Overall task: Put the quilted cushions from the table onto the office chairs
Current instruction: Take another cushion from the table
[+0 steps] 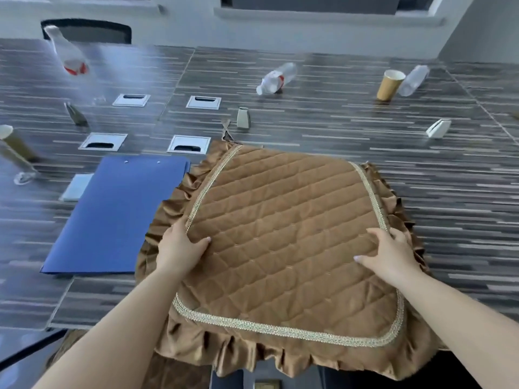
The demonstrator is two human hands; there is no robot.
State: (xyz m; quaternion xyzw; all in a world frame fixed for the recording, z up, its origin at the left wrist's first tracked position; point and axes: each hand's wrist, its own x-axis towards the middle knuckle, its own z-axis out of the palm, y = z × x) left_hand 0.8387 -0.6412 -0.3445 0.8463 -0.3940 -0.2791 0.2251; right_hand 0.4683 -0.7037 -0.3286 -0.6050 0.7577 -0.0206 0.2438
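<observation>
Step in hand: lifting one quilted cushion point(283, 242) off the table point(421, 169) for transfer to a chair. The cushion is lying at the near edge of the table, its frilled front hem overhanging toward 6 o'clock. The left hand point(179, 248) is gripping the cushion's edge at 9 o'clock, thumb on the quilted face, fingers tucked out of sight under the frill; the right hand point(390, 254) is doing the same at 3 o'clock, thumb and forefinger showing on top, so both grips are clamped on the cushion. Whether the rear edge is lifting off the table cannot be told. A blue folder point(118, 214) is lying just beside the cushion at 9 o'clock, partly under the frill; a tie strap point(226, 133) is trailing from the far corner at 12 o'clock. Judgement: the hands are sitting roughly level with each other, which should be keeping the pad flat; lifting evenly and drawing it toward 6 o'clock would be avoiding a drag on the folder and a snag of the strap. A brown quilted surface point(168, 372) is showing below the table edge at 7 o'clock, possibly another cushion. One dark chair back point(87, 30) is standing beyond the table at 11 o'clock.
</observation>
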